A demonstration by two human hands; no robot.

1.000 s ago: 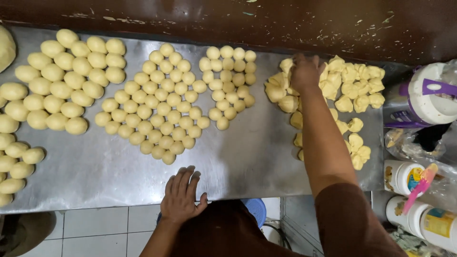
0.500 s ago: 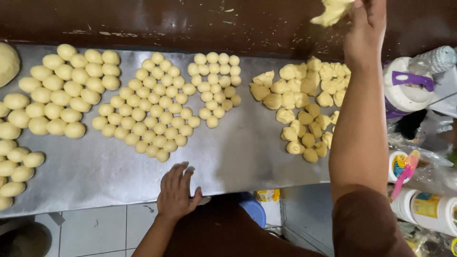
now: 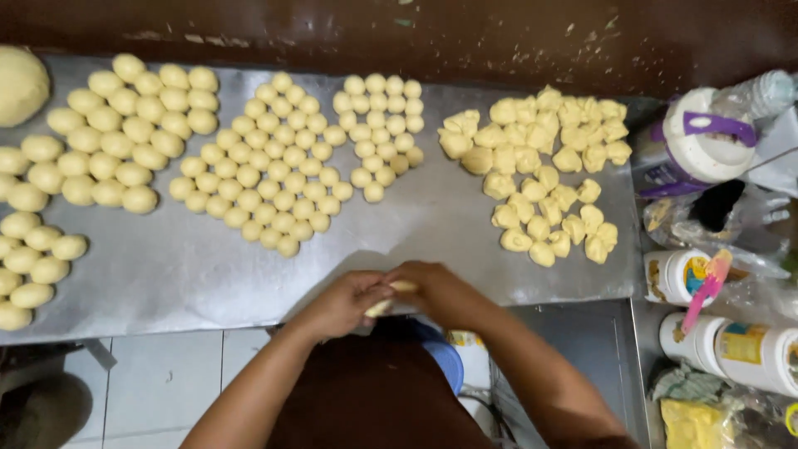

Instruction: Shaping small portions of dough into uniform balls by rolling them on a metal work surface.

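My left hand (image 3: 341, 303) and my right hand (image 3: 440, 291) meet at the near edge of the metal table (image 3: 416, 224), pressed together around a small piece of yellow dough (image 3: 391, 297) that shows between the palms. Rough cut dough pieces (image 3: 540, 166) lie in a pile at the right of the table. Rolled small dough balls (image 3: 283, 166) fill the middle, with another small cluster (image 3: 378, 125) beside them. Larger dough balls (image 3: 125, 133) sit at the left.
A big lump of dough (image 3: 18, 83) lies at the far left corner. White tubs and jars (image 3: 694, 150) with a pink spatula (image 3: 705, 287) crowd the right side. A dark wall (image 3: 416, 33) runs behind the table. Tiled floor (image 3: 150, 382) shows below the table's edge.
My right hand came back from the far wall with a dough piece and joined my left hand at the near edge. My left hand lifted off the table to close on the piece.
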